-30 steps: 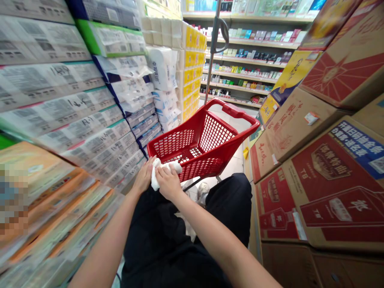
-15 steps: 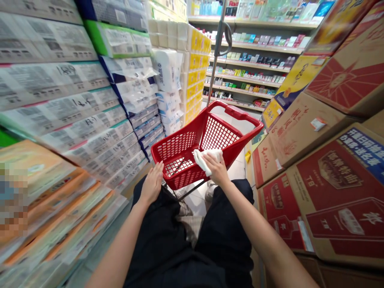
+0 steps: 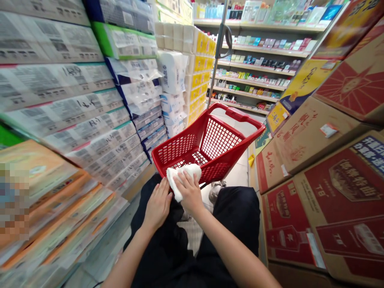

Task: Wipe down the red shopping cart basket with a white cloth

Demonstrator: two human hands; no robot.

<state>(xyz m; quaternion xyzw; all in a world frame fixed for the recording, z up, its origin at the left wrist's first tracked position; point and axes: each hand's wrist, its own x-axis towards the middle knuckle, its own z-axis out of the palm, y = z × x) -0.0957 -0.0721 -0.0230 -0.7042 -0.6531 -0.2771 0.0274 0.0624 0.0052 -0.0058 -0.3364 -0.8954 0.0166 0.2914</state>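
A red plastic shopping basket (image 3: 223, 154) stands in front of me in a narrow shop aisle. My right hand (image 3: 190, 192) presses a white cloth (image 3: 180, 175) against the basket's near rim, fingers closed over it. My left hand (image 3: 158, 204) lies just left of the cloth at the basket's near corner, fingers stretched out and flat, holding nothing. The basket's inside looks bare. My dark trousers (image 3: 168, 248) fill the lower middle.
Stacked packs of tissue and paper goods (image 3: 75, 108) wall the left side. Cardboard cartons with red print (image 3: 324, 172) are piled on the right. A metal pole (image 3: 219, 52) rises behind the basket. Shelves of small goods (image 3: 258, 60) line the far end.
My right hand drew the cloth from the basket's right rim back to its near rim. My left hand stayed by the near left corner.
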